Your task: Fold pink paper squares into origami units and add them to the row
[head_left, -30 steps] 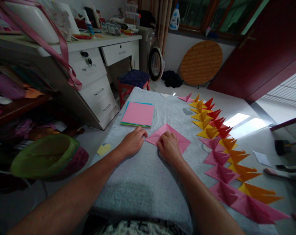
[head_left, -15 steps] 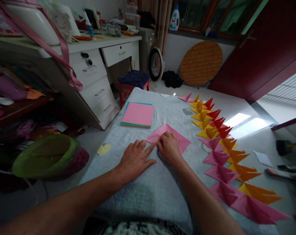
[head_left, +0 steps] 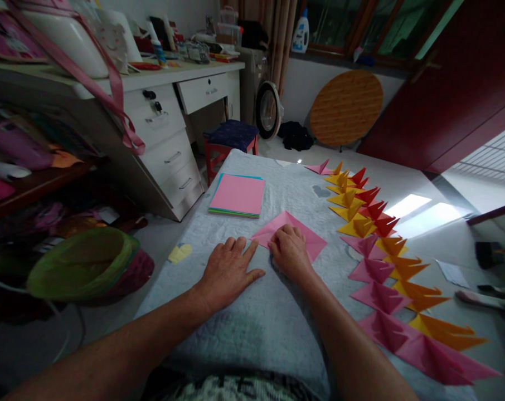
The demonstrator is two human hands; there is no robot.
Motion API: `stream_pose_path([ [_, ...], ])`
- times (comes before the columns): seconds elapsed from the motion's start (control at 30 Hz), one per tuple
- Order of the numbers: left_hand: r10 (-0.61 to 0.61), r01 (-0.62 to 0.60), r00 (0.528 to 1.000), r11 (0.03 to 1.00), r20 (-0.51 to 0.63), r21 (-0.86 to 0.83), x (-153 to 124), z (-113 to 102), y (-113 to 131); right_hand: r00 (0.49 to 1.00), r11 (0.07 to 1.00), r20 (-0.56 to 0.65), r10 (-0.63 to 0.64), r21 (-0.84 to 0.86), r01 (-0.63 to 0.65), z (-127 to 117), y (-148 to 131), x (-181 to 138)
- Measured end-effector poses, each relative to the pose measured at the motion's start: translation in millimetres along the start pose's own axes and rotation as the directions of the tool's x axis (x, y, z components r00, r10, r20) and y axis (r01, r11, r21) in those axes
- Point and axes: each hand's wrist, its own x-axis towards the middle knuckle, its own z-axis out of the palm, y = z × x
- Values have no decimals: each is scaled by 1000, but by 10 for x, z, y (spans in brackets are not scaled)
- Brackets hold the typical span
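A creased sheet of pink origami paper (head_left: 313,236) lies flat on the cloth-covered table, one corner pointing away from me. My right hand (head_left: 291,250) rests on it, fingers curled and pressed together at its near edge; what the fingertips pinch is hidden. My left hand (head_left: 229,270) lies palm down with fingers spread, its index fingertip at the paper's left corner. Beyond the hands sits a stack of coloured square paper (head_left: 238,195), pink on top. Along the right side run rows of folded paper cranes (head_left: 380,298) in pink, yellow, orange and red.
A quilted pale cloth (head_left: 244,340) covers the table. To the left on the floor stands a lined bin (head_left: 41,278). Past the table are a stool (head_left: 231,136), a white desk (head_left: 152,120), a washing machine with its door open (head_left: 268,110) and a round wooden board (head_left: 346,108).
My left index fingertip has slid left along the paper's edge to its corner. My right hand stays almost in place on the paper. The view has shifted slightly.
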Motion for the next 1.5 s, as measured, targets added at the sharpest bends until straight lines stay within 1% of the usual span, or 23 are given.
stream_pose_path([
  [0.2,-12,11,1000,998,6,62,0,-31,9,1000,1000,-1,1,7,-1,-12,-7,-2],
  [0.53,-53,52,999,994,8,99,-7,-100,93,1000,1000,20,5,2,-5,-11,-8,4],
  [0.67,-93,95,995,991,-24,93,25,-119,51,1000,1000,30,5,2,-5,-15,-5,7],
  [0.77,-116,122,991,989,-72,85,42,-122,18,999,1000,33,8,4,-8,-15,-1,10],
  [0.83,-71,79,990,995,-123,64,48,-97,13,999,1000,31,6,6,-6,-11,2,12],
  [0.87,-21,28,988,998,-150,49,51,-74,16,1000,1000,31,4,5,-4,-9,2,12],
  [0.93,116,-115,976,993,-186,20,61,-11,27,1000,1000,30,0,-4,0,-6,-2,12],
  [1.0,236,-239,957,971,-172,-1,75,55,42,999,1000,32,-2,-18,2,-10,-8,9],
  [1.03,265,-271,951,963,-157,-12,82,81,48,999,1000,34,-3,-27,4,-16,-11,6],
  [1.1,282,-288,950,957,-132,-32,92,110,58,999,998,39,-12,-54,15,-40,-7,-4],
  [1.2,271,-277,957,960,-104,-47,90,97,69,998,993,59,-21,-114,28,-111,46,-29],
  [1.3,276,-280,958,959,-79,-40,81,69,76,998,989,66,13,-150,-3,-203,169,-52],
  [1.4,289,-292,955,956,-74,-40,82,72,76,994,992,62,90,-98,-84,-277,325,-57],
  [1.5,291,-295,954,955,-70,-44,91,102,73,986,992,104,129,-25,-127,-309,446,-40],
])
